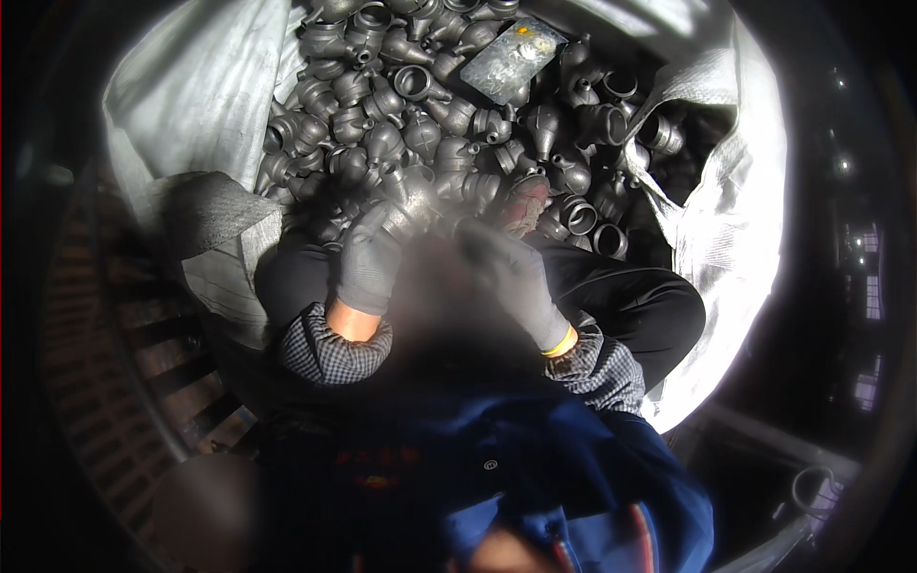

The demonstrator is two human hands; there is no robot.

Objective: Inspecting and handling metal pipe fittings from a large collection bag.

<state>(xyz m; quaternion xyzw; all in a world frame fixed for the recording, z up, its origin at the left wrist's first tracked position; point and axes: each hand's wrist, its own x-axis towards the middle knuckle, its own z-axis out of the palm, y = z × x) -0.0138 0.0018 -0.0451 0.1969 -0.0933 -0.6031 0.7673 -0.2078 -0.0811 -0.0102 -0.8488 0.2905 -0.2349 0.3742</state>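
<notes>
Because glare and blur cover the space between the two hands, findings on grip are limited. Nearest the camera is a dark blue jacket (659, 487); beyond it, a dark-trousered leg (640, 301) is folded on the right side. Checked sleeve covers (334, 351) end near both wrists. The left hand (369, 263), in a grey glove, points forward, and a bright, rounded metal fitting (413, 196) lies right by its fingertips. Whether those fingers are clamped on it or merely beside it cannot be told. The right hand (516, 286), gloved alike, angles inward toward the same middle area; its fingertips are lost in the smear, so their spacing and any hold cannot be told.

In my judgement, sound handling here calls for a full grasp around the fitting's bulb, not its narrow end, with both hands kept in good light. Footing deserves care, as a reddish shoe (524, 205) rests among the pile of fittings (420, 136). Farther off, a flat grey panel (501, 72) lies on the pile, and a white woven sack (735, 229) walls it in on both sides.
</notes>
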